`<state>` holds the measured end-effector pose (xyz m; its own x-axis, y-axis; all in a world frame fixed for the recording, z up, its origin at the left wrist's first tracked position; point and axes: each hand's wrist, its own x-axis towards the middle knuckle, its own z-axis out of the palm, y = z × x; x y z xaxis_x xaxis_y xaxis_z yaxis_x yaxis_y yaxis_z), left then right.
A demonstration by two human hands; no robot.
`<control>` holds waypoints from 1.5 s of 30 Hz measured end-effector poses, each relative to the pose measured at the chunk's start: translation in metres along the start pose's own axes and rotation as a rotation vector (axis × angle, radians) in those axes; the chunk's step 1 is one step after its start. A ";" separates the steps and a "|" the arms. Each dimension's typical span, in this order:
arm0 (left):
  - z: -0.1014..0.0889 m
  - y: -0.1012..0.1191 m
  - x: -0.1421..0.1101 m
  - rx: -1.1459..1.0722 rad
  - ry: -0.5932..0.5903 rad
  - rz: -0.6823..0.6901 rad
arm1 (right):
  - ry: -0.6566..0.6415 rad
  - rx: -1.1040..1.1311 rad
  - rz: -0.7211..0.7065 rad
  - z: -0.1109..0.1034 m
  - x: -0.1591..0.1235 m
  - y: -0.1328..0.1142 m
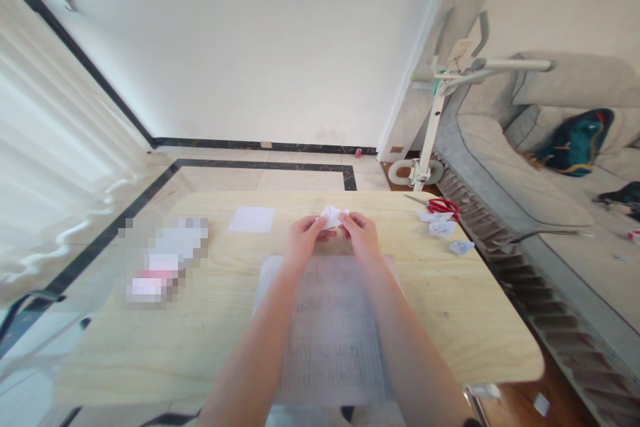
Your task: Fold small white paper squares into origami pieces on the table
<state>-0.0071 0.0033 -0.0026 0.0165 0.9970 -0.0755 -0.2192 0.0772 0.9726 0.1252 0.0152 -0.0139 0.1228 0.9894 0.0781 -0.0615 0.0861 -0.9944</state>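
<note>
1. The left hand [307,233] and right hand [362,232] are pinching a folded white paper [331,217] in their fingers, near the middle of the bench's [475,320] far edge.
2. A large sheet [340,320] beneath the forearms is bearing rows of marks, too blurred to read.
3. The folded white paper is showing creases and pointed corners.
4. Red-handled scissors [444,207] are lying near the far right corner.

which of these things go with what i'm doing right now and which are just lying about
Part of it:
- folded white paper, in your left hand and right hand
- likely blank white sheet, folded pieces and red-handled scissors

Just lying about:
- teal bag on the sofa
- probably the pixelated item, too obscured to identify
</note>
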 end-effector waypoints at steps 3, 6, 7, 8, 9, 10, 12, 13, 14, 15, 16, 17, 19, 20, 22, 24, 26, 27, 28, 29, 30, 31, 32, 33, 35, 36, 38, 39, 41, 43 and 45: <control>0.000 0.001 0.000 0.014 0.000 0.001 | 0.013 0.006 0.006 0.001 0.000 -0.001; 0.000 0.001 0.000 0.033 0.000 0.019 | -0.006 -0.002 0.013 0.001 -0.001 -0.002; 0.000 0.001 0.000 0.037 -0.002 0.025 | -0.020 -0.015 0.012 0.001 -0.001 -0.002; 0.000 0.001 0.000 0.042 -0.006 0.028 | -0.034 -0.033 0.009 0.001 -0.002 -0.002; 0.000 0.001 0.000 0.050 -0.010 0.028 | -0.044 -0.051 0.005 0.000 -0.002 -0.002; 0.000 0.001 -0.001 0.058 -0.015 0.026 | -0.048 -0.069 0.000 0.000 -0.002 -0.002; -0.001 0.001 -0.001 0.077 -0.028 0.028 | -0.045 -0.090 -0.010 0.000 -0.002 -0.001; -0.001 0.001 -0.001 0.084 -0.035 0.033 | -0.043 -0.097 -0.016 0.000 -0.002 -0.001; -0.002 0.002 -0.001 0.086 -0.039 0.039 | -0.040 -0.104 -0.022 0.001 -0.002 -0.001; -0.002 0.002 -0.001 0.083 -0.044 0.046 | -0.037 -0.110 -0.027 0.001 -0.002 -0.001; -0.002 0.002 -0.002 0.079 -0.050 0.050 | -0.032 -0.114 -0.028 0.001 -0.002 -0.001; -0.001 0.003 -0.002 0.079 -0.052 0.051 | -0.027 -0.114 -0.027 0.001 -0.002 -0.001; 0.000 0.004 -0.003 0.096 -0.055 0.046 | -0.020 -0.107 -0.019 0.001 -0.002 -0.001; 0.000 0.004 -0.003 0.110 -0.057 0.042 | -0.021 -0.101 -0.015 0.001 -0.002 -0.001; 0.002 0.005 -0.004 0.139 -0.046 0.032 | -0.027 -0.095 -0.011 0.001 -0.002 -0.002; 0.002 0.006 -0.004 0.151 -0.031 0.030 | -0.034 -0.098 -0.011 0.001 -0.002 -0.003; 0.002 0.007 -0.005 0.161 -0.024 0.042 | -0.040 -0.095 -0.014 0.002 -0.003 -0.003; 0.002 0.007 -0.005 0.166 -0.025 0.051 | -0.043 -0.093 -0.011 0.002 -0.003 -0.004; 0.002 0.007 -0.005 0.171 -0.026 0.058 | -0.048 -0.090 -0.002 0.002 -0.003 -0.003; 0.001 0.007 -0.005 0.180 -0.023 0.062 | -0.053 -0.085 0.011 0.002 -0.003 -0.003; 0.001 0.007 -0.005 0.190 -0.016 0.061 | -0.059 -0.082 0.028 0.002 -0.002 -0.002; 0.001 0.007 -0.005 0.200 -0.009 0.058 | -0.065 -0.078 0.044 0.002 -0.002 -0.001; 0.001 0.006 -0.005 0.206 -0.002 0.055 | -0.068 -0.074 0.054 0.003 -0.001 0.000; 0.001 0.005 -0.005 0.209 0.001 0.053 | -0.068 -0.071 0.056 0.003 -0.001 0.002; 0.001 0.004 -0.004 0.198 -0.004 0.054 | -0.056 -0.071 0.043 0.002 0.000 0.004; 0.001 0.004 -0.004 0.187 -0.010 0.055 | -0.046 -0.073 0.033 0.002 0.000 0.005; 0.002 0.003 -0.004 0.166 -0.012 0.047 | -0.016 -0.074 0.023 0.002 0.000 0.005; 0.002 0.003 -0.004 0.156 -0.008 0.040 | -0.001 -0.071 0.023 0.001 0.000 0.006; 0.002 0.004 -0.004 0.147 0.006 0.031 | 0.020 -0.054 0.034 0.001 0.000 0.006; 0.002 0.006 -0.004 0.162 0.022 0.042 | 0.026 -0.026 0.050 0.001 0.000 0.006; 0.002 0.008 -0.005 0.190 0.028 0.061 | 0.029 0.007 0.060 0.001 0.000 0.006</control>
<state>-0.0068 -0.0011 0.0057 -0.0193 0.9996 -0.0190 -0.0307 0.0185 0.9994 0.1234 0.0160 -0.0193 0.1476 0.9889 0.0164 -0.0765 0.0280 -0.9967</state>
